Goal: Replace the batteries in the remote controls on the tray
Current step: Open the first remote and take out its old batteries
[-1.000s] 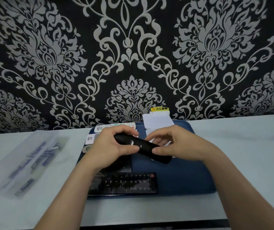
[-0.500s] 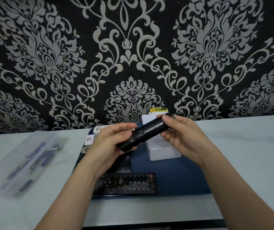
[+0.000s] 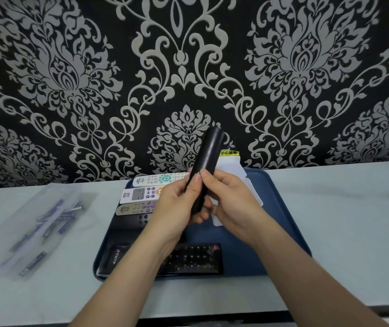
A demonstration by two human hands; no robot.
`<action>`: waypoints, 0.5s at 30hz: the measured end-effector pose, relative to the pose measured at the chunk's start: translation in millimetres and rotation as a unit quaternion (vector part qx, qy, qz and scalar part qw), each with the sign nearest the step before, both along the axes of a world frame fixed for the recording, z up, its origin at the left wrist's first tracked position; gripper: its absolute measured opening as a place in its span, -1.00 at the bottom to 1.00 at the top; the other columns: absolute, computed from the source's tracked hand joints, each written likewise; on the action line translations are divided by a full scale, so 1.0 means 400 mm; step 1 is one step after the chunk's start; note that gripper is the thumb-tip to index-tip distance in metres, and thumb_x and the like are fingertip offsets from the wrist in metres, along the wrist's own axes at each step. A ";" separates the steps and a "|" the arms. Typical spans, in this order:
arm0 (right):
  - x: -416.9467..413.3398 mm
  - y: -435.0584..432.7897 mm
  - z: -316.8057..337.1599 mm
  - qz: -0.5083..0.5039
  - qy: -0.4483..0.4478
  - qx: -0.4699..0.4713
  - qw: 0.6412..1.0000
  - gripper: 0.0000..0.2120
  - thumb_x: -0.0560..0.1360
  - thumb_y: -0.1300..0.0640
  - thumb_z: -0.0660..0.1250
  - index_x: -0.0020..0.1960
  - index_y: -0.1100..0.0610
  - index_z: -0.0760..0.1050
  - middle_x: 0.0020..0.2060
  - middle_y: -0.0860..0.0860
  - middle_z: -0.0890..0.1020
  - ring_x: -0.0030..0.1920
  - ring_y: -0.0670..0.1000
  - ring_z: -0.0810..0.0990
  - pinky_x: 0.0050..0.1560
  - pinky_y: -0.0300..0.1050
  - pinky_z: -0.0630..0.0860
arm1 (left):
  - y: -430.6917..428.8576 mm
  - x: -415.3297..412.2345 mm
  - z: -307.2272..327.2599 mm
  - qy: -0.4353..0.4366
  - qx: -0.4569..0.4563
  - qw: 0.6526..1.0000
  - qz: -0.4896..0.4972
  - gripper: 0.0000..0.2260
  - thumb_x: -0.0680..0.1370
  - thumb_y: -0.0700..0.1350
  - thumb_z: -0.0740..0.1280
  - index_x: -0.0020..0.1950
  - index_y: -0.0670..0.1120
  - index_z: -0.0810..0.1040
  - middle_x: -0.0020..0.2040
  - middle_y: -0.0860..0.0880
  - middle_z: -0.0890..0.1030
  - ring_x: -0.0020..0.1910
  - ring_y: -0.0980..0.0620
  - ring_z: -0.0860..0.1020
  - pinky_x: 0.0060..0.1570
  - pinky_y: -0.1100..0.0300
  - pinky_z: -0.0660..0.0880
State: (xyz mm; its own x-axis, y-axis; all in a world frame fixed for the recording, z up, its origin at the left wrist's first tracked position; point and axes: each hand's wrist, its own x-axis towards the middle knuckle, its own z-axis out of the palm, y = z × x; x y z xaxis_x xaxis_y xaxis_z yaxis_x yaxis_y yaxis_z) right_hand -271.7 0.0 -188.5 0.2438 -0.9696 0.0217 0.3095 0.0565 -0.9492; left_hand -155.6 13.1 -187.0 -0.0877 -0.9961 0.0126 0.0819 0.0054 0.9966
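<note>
Hands meet above a blue tray (image 3: 280,223), both closed around the lower half of a slim black remote (image 3: 206,161) held nearly upright, its top tilted slightly right against the patterned wallpaper (image 3: 71,67). The left hand (image 3: 177,208) wraps the remote from the left with the thumb pressed along its front; the right hand (image 3: 231,199) grips it from the right. On the tray, along its far left edge, lie a white remote (image 3: 158,179), a second white remote (image 3: 139,194), a grey remote (image 3: 134,208) and a dark remote (image 3: 137,220), side by side. A wide black remote (image 3: 193,258) lies along the tray's near edge. A white box (image 3: 235,175) sits at the far edge behind the hands. Near the counter's (image 3: 342,220) left edge, a clear bag (image 3: 7,232) holds loose batteries (image 3: 63,215).
</note>
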 end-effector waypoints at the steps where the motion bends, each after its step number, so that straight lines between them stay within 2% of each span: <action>1: 0.002 0.000 -0.002 0.003 0.005 0.006 1.000 -0.64 0.63 0.09 0.22 0.14 0.41 0.49 -0.46 0.12 0.39 -0.51 0.08 0.37 -0.41 -0.02 0.45 | 0.000 0.000 -0.003 0.001 -0.008 1.000 -0.007 -0.75 0.63 -0.03 0.18 0.00 -0.18 0.55 -0.36 -0.10 0.53 -0.49 0.04 0.44 -0.51 0.27 0.34; 4: 0.008 0.003 -0.003 0.000 0.009 0.011 1.000 -0.67 0.64 0.07 0.20 0.10 0.35 0.53 -0.54 0.05 0.39 -0.51 0.09 0.35 -0.37 0.02 0.45 | 0.003 0.002 -0.003 0.006 -0.022 1.000 -0.020 -0.80 0.65 -0.11 0.16 0.08 -0.18 0.53 -0.35 -0.11 0.50 -0.48 0.04 0.41 -0.50 0.27 0.30; 7: 0.013 0.007 0.000 -0.005 0.003 0.012 1.000 -0.69 0.65 0.08 0.18 0.13 0.32 0.53 -0.52 0.03 0.41 -0.51 0.00 0.33 -0.41 -0.04 0.42 | 0.005 0.003 -0.001 0.005 -0.033 0.999 -0.030 -0.82 0.65 -0.15 0.16 0.11 -0.16 0.53 -0.35 -0.11 0.51 -0.45 0.03 0.42 -0.47 0.26 0.34; 9: 0.013 0.009 0.005 -0.008 -0.002 0.008 1.000 -0.73 0.66 0.09 0.16 0.10 0.25 0.54 -0.47 0.03 0.41 -0.52 -0.07 0.32 -0.48 -0.16 0.37 | 0.005 0.005 0.002 -0.003 -0.030 0.999 -0.037 -0.81 0.65 -0.18 0.16 0.15 -0.14 0.53 -0.32 -0.10 0.54 -0.38 0.00 0.48 -0.38 0.23 0.44; 11: 0.011 0.013 0.013 -0.004 -0.021 0.019 1.000 -0.74 0.67 0.09 0.14 0.09 0.19 0.55 -0.42 0.02 0.51 -0.50 -0.12 0.40 -0.41 -0.20 0.41 | 0.002 0.012 0.003 -0.022 -0.032 0.998 -0.052 -0.79 0.65 -0.20 0.16 0.21 -0.09 0.54 -0.21 -0.11 0.61 -0.22 -0.04 0.57 -0.18 0.16 0.55; 13: 0.008 0.014 0.023 0.010 -0.050 0.043 0.998 -0.74 0.67 0.07 0.14 0.12 0.17 0.55 -0.24 0.05 0.65 -0.28 -0.06 0.62 -0.22 -0.08 0.60 | -0.004 0.025 0.001 -0.095 -0.076 0.992 -0.042 -0.77 0.62 -0.10 0.22 0.24 0.02 0.55 -0.02 -0.04 0.67 0.00 0.01 0.62 0.05 0.11 0.54; 15: 0.001 0.013 0.028 0.019 -0.080 0.069 0.994 -0.74 0.67 0.05 0.14 0.16 0.16 0.53 -0.09 0.09 0.68 -0.07 0.06 0.67 -0.06 0.12 0.65 | -0.011 0.045 0.002 -0.223 -0.149 0.963 0.010 -0.76 0.53 0.04 0.31 0.18 0.15 0.57 0.00 0.05 0.63 0.03 0.10 0.58 0.08 0.14 0.49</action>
State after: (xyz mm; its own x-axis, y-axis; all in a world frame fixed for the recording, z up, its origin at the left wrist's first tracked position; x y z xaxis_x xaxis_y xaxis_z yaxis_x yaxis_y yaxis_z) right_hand -271.4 5.2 -177.2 0.2848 -0.9561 -0.0691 0.4513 0.1973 -0.8703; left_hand -137.7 8.6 -186.2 -0.1305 -0.9558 0.2633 -0.3571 0.2931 0.8869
